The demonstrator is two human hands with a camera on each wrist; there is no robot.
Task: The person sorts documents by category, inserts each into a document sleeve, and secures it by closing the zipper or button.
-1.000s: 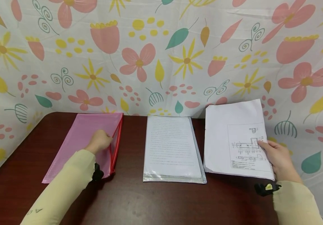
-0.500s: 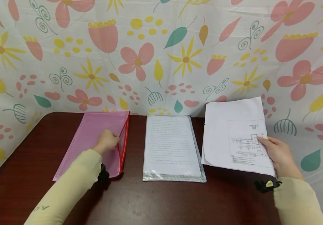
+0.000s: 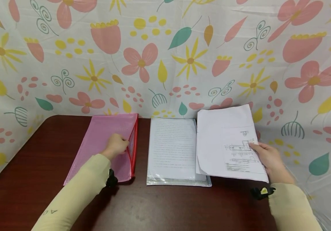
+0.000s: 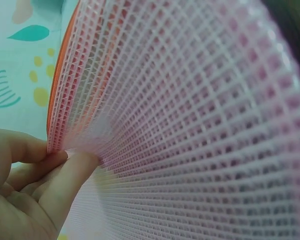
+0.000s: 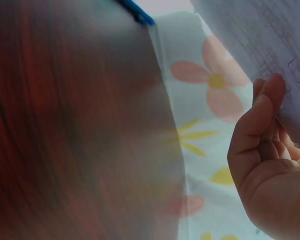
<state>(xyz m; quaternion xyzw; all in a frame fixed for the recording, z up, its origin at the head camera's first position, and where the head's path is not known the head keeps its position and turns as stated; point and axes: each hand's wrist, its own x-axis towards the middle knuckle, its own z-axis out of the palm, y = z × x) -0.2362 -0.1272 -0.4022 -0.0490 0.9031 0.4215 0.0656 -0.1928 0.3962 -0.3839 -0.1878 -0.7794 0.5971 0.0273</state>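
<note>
A pink mesh zipper pouch (image 3: 102, 134) with a red zipper edge lies on the left of the table. My left hand (image 3: 115, 146) pinches its upper layer near the zipper side, and the mouth gapes there. In the left wrist view, thumb and fingers (image 4: 72, 175) grip the bowed mesh (image 4: 200, 115). On the right, my right hand (image 3: 270, 160) holds white paper sheets (image 3: 220, 134) by their right edge, the thumb on the printed drawing. The sheets are tilted, and their left edge overlaps a clear pouch in the head view.
A clear mesh pouch (image 3: 171, 150) with a printed page inside lies in the middle of the dark wooden table (image 3: 165, 205). A floral cloth (image 3: 165, 57) hangs behind the table and along its sides.
My left hand has drawn the pink pouch to the right, nearer the middle. The right hand has carried the sheets left, so they now overlap the clear pouch's right edge.
</note>
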